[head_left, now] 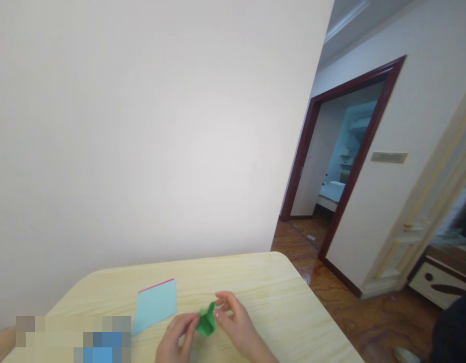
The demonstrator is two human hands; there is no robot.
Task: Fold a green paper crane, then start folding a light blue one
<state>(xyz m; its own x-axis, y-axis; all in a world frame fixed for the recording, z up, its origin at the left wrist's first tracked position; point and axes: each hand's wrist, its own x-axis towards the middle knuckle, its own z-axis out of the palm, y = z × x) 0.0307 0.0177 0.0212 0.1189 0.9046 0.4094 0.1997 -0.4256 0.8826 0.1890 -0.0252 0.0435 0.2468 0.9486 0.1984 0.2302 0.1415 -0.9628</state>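
A small piece of green folded paper is held just above the table, with creased flaps standing up. My left hand is closed in a pinch on its left edge. On the other side, the thumb and fingertips of my right hand close around the raised right flap; the exact contact is hard to make out. To the left of my hands, a light blue sheet or pad with a pink strip along its far edge lies flat on the wooden table.
A white wall stands behind the table. At the lower left, another person's arm shows beside a pixelated patch. A dark red door frame opens at the right, and dark clothing appears at the lower right.
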